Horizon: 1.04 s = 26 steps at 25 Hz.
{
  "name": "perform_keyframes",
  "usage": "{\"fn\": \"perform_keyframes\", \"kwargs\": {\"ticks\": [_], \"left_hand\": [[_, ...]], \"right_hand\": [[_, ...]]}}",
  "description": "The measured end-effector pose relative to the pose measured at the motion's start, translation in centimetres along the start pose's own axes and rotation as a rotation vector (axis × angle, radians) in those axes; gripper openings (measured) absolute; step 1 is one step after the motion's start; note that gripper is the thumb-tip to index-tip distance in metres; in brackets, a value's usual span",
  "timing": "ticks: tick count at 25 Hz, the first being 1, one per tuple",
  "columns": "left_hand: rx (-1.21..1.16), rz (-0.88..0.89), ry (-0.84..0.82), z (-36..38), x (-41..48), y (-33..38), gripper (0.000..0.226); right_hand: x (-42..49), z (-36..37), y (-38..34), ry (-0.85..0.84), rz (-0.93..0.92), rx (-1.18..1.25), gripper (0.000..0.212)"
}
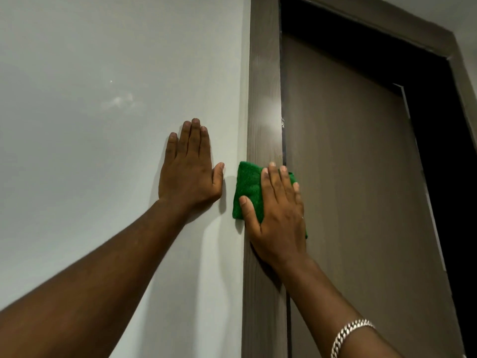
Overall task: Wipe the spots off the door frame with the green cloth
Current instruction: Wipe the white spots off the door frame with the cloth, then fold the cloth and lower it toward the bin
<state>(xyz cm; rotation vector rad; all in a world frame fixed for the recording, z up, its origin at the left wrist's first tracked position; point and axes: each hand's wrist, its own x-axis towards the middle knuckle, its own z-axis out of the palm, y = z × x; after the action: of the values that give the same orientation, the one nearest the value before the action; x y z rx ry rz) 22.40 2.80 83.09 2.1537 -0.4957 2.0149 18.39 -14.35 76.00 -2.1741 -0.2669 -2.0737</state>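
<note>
The brown wood-grain door frame [264,86] runs up the middle of the view. My right hand [277,215] lies flat on it and presses the folded green cloth [247,187] against the frame's front face. The cloth sticks out to the left of and above my fingers. My left hand [189,166] is spread flat on the pale wall just left of the frame, fingers pointing up and holding nothing. A pale smear shows on the frame above the cloth, near a small chipped mark [283,122] at the frame's inner edge.
The brown door [356,189] stands ajar to the right of the frame, with a dark gap [438,151] beyond it. The grey wall [90,151] carries a faint white scuff [118,100]. A silver chain bracelet [348,334] sits on my right wrist.
</note>
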Motion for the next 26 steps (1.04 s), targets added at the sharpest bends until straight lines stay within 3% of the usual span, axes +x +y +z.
{"fn": "perform_keyframes", "kwargs": {"ticks": [3, 7, 9, 12, 15, 19, 26], "left_hand": [[-0.168, 0.020, -0.062, -1.5, -2.3, 1.3, 0.069], [-0.412, -0.036, -0.026, -3.6, -9.3, 4.7, 0.048], [-0.539, -0.146, -0.091, -4.1, -12.2, 7.1, 0.037], [-0.715, -0.460, -0.236, -4.8, -14.3, 9.4, 0.023], [-0.709, -0.656, -0.323, -4.8, -16.9, 10.5, 0.016], [-0.676, -0.774, -0.414, -5.4, -21.4, 11.4, 0.017], [-0.652, -0.893, -0.553, -7.2, -33.7, 12.8, 0.016]], "right_hand": [[-4.1, -0.9, -0.7, -0.101, 0.048, 0.030, 0.073], [-8.3, -3.0, -1.4, -0.277, 0.114, 0.158, 0.067], [-9.0, -4.2, -1.2, -0.369, 0.143, 0.304, 0.067], [-10.6, -6.1, -0.6, -0.481, 0.192, 0.483, 0.072], [-13.5, -6.7, 0.1, -0.423, 0.397, 0.510, 0.078], [-18.6, -7.3, -0.3, -0.402, 0.650, 0.544, 0.078], [-29.9, -9.0, -2.1, -0.604, 0.832, 0.429, 0.084]]}}
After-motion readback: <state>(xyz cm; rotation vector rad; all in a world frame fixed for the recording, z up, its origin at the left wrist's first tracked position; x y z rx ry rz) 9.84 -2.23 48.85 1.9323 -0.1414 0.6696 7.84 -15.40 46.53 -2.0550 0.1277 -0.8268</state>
